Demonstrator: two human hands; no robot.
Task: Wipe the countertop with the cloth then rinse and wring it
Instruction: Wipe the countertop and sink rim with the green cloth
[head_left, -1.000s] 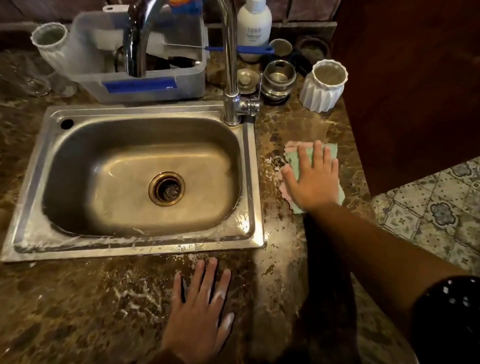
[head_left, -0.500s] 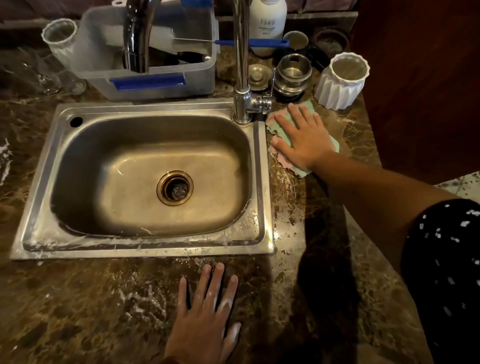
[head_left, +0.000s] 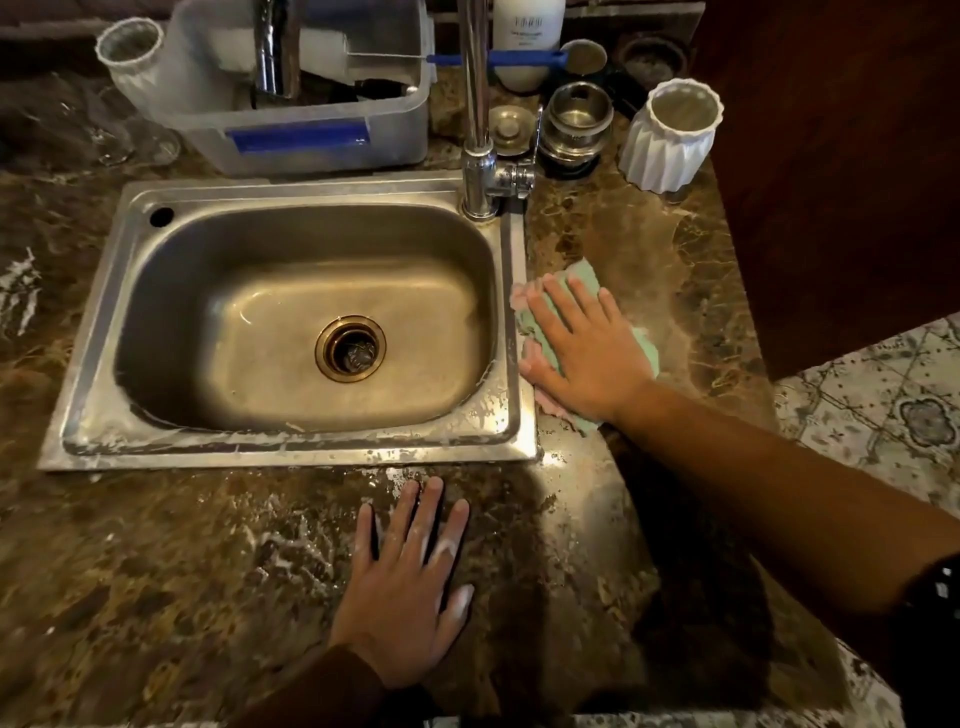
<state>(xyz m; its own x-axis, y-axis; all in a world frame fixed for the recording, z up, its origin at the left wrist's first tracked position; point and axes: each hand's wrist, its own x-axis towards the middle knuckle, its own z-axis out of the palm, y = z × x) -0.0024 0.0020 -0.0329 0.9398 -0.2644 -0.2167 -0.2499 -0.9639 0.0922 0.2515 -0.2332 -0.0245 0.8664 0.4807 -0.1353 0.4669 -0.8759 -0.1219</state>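
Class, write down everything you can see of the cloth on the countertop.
The cloth is mint green on top with a pink layer showing at its left and near edges. It looks soft and thin. It lies flat on the brown marbled countertop, just right of the sink, its left edge at the sink's rim. The right hand presses flat on it, covering its middle.

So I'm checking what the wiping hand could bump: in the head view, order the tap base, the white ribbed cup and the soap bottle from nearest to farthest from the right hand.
From the right hand, flat on the cloth:
1. Tap base, behind it to the left, at the sink's corner.
2. White ribbed cup, behind it to the right.
3. Soap bottle, farthest back, at the wall.
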